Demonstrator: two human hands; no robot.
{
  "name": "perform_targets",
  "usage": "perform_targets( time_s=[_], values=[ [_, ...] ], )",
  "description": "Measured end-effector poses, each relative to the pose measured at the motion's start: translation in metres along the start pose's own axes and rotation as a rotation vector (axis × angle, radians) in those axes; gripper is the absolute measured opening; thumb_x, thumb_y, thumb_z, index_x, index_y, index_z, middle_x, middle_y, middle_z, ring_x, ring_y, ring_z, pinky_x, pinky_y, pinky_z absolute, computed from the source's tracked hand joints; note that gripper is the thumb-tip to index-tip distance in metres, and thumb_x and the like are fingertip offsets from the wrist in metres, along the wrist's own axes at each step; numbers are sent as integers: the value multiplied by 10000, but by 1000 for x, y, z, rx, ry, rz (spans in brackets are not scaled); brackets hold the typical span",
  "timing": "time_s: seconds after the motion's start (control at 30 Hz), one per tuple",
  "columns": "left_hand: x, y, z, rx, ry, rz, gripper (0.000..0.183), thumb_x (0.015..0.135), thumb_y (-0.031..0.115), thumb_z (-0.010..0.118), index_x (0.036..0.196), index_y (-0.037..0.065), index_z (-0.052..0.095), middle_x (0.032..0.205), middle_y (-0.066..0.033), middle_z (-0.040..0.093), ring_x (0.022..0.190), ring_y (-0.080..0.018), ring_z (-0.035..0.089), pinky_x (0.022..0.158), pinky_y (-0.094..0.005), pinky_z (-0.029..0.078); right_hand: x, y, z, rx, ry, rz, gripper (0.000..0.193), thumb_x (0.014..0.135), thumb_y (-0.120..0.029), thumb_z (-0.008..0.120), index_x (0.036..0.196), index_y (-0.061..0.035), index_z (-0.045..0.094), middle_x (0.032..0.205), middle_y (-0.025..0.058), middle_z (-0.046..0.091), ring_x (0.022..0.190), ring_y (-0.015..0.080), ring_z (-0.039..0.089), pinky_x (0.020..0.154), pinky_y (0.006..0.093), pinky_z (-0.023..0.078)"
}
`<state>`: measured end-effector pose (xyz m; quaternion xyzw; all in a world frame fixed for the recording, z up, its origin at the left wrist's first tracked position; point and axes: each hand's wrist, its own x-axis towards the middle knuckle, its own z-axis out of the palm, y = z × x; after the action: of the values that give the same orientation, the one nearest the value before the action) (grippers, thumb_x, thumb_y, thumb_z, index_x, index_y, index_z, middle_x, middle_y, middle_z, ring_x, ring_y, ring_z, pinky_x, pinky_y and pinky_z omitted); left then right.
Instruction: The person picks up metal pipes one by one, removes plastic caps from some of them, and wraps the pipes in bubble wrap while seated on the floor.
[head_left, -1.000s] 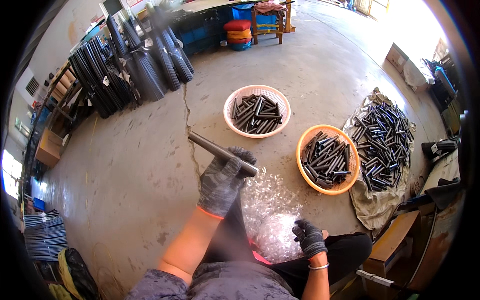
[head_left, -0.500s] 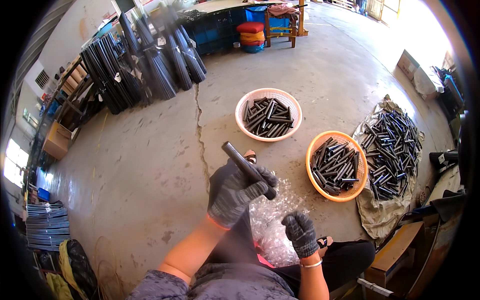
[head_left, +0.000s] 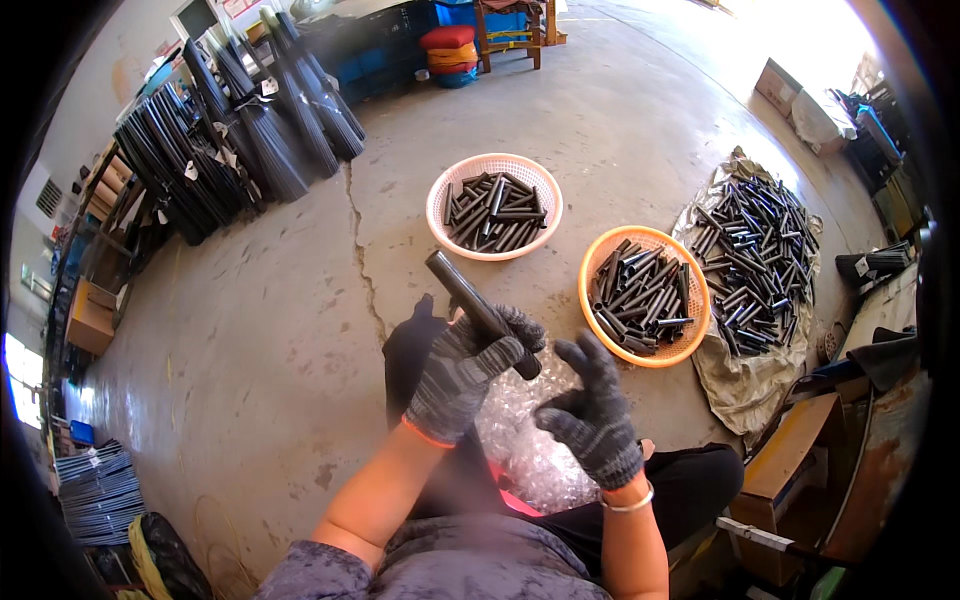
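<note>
My left hand (head_left: 462, 368), in a dark grey knitted glove, is closed around a short black tube (head_left: 462, 288), tilted with its far end up and to the left. Close to the tube's lower end hovers my right hand (head_left: 592, 415), gloved alike, its thumb and fingers apart and nothing between them. Below both hands, between my legs, lies a heap of crumpled clear plastic (head_left: 530, 440). Ahead stands a pink basket (head_left: 548, 185) holding many such black tubes. Right of it, an orange basket (head_left: 590, 262) holds more.
A pile of black tubes (head_left: 760, 250) lies on a beige sheet (head_left: 735, 400) at the right. Long black bundles (head_left: 290, 110) stand at the far left. An open cardboard box (head_left: 790, 460) sits by my right knee. Red and orange cushions (head_left: 448, 50) are stacked at the back.
My right hand has risen toward the tube, and its curled fingers have spread. The left hand keeps its hold on the tube. The whole view has shifted, with the baskets now further left and higher.
</note>
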<state>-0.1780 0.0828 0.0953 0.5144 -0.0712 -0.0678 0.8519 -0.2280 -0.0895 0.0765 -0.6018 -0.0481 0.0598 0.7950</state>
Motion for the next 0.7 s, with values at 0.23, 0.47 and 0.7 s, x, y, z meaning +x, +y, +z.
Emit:
perform_targets(
  time_s=[0.23,0.47,0.7],
  values=[
    [-3,18,-17,-89,116,9,255,844,109,630,1073,10,574,955,-112,634,867,-208,617,795,-305,513,-10,67,-24,-698,9,-234,142,868,-164,592,891,-24,599,700,103,565,594,200,546,577,309,441],
    [6,10,-23,-170,137,-60,238,842,118,636,1046,10,579,956,-115,629,892,-222,614,819,-322,514,-69,93,-65,-954,72,131,490,702,-242,767,1110,-51,572,933,135,634,676,276,611,670,375,490],
    [8,-4,-15,-248,103,-74,195,837,97,640,1001,12,580,930,-96,623,830,-217,612,787,-351,516,-18,39,-30,-789,123,56,459,713,-237,757,1091,-45,583,912,117,648,577,221,588,628,340,487]
  ],
)
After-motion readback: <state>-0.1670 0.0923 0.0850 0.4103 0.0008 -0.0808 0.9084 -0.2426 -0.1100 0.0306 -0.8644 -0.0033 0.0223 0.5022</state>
